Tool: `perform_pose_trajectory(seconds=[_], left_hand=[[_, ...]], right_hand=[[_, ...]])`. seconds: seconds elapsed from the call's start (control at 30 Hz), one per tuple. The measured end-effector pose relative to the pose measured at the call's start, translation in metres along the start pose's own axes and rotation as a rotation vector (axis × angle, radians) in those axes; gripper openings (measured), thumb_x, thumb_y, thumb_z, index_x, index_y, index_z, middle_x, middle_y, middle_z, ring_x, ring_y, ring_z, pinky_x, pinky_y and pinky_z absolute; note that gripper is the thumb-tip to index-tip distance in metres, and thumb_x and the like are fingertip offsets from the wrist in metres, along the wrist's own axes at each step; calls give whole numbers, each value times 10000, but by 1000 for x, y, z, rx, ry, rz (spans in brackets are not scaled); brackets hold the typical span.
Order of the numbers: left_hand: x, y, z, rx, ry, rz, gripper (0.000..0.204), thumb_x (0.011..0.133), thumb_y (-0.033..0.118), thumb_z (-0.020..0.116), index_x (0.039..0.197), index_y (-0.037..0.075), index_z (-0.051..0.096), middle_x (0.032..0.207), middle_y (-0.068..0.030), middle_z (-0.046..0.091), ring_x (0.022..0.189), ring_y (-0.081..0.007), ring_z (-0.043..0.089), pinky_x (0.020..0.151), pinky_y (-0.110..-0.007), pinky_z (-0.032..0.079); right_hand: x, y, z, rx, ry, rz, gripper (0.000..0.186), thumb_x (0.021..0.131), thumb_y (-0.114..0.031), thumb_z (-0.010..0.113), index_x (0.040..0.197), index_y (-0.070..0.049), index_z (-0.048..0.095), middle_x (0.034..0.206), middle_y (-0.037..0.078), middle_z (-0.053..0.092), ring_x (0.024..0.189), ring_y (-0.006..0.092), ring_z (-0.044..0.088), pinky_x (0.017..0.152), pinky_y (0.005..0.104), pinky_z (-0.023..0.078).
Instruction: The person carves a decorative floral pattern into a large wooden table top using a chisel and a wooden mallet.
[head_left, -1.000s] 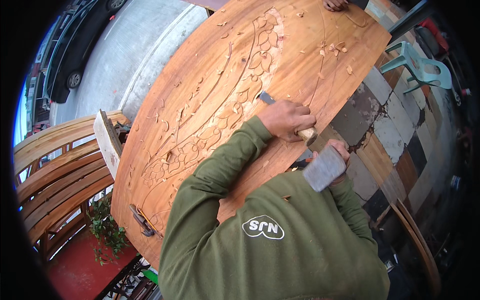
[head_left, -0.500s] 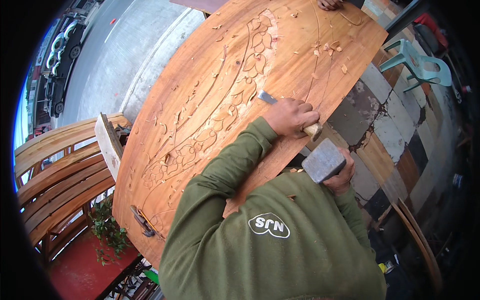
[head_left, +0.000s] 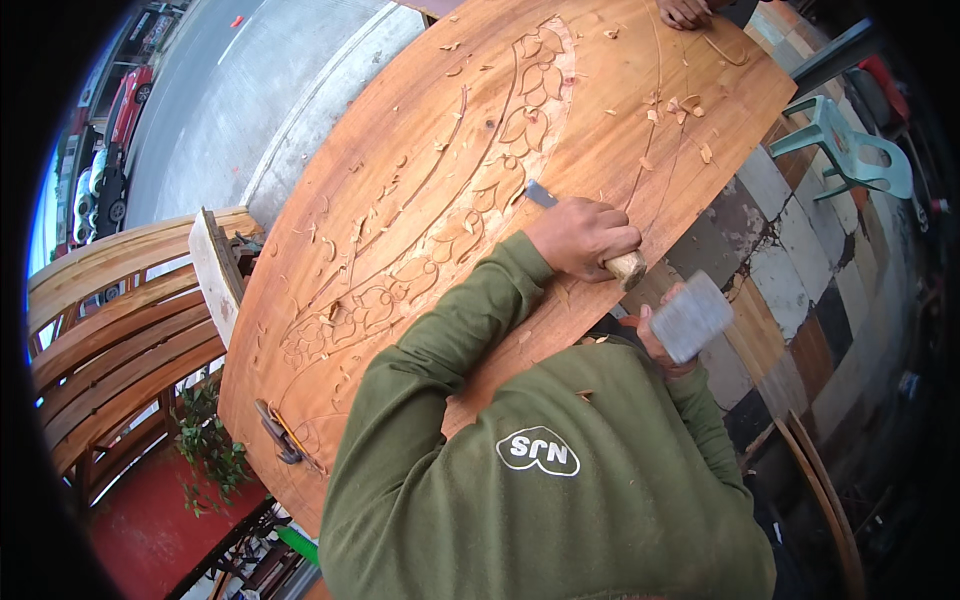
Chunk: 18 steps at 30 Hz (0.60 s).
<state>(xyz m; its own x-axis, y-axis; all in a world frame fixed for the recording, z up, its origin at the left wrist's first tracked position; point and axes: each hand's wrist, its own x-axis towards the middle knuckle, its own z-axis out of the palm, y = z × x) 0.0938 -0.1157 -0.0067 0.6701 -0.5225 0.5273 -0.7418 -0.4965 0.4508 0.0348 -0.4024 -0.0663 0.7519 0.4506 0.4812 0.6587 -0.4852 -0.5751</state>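
My left hand [head_left: 583, 238] is closed around a chisel [head_left: 541, 194], whose flat metal blade points up and left at the carved band of the wooden panel [head_left: 360, 180]. The butt of its wooden handle sticks out on the right side of my fist. To the right, past the panel's edge, my right hand [head_left: 652, 335] grips a grey block-headed mallet [head_left: 692, 317]. The mallet head is blurred and stands apart from the chisel handle; its own handle is hidden. Carved flowers and leaves [head_left: 440, 240] run along the panel beside the blade.
Wood shavings [head_left: 685, 107] lie scattered over the panel. A co-worker's hand [head_left: 685, 12] rests at its far edge. Pliers-like tools [head_left: 280, 435] lie near the left corner. Around stand a slatted wooden bench [head_left: 130, 330], a plant [head_left: 207, 440] and a green plastic chair [head_left: 845, 150].
My right hand has swung the mallet a little to the right, and its head is turned differently. The left hand keeps its hold on the chisel. The view has shifted slightly; a red car now shows.
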Motion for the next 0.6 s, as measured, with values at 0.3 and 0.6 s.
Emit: perform_pose_trajectory(seconds=[0.3, 0.6], left_hand=[[9, -4, 1, 10, 46, -80, 363, 724, 250, 839, 976, 161, 593, 826, -63, 586, 725, -301, 667, 604, -441, 539], [17, 14, 14, 326, 239, -93, 364, 677, 163, 792, 1025, 123, 695, 777, -55, 556, 667, -286, 628, 574, -425, 508]], right_hand=[[2, 8, 7, 281, 47, 162, 798, 740, -175, 901, 1397, -15, 476, 1197, 254, 661, 1030, 445, 711, 857, 520, 575], [25, -19, -18, 177, 57, 290, 799, 750, -161, 890, 1406, 23, 473, 1174, 229, 670, 1007, 407, 713, 880, 503, 565]])
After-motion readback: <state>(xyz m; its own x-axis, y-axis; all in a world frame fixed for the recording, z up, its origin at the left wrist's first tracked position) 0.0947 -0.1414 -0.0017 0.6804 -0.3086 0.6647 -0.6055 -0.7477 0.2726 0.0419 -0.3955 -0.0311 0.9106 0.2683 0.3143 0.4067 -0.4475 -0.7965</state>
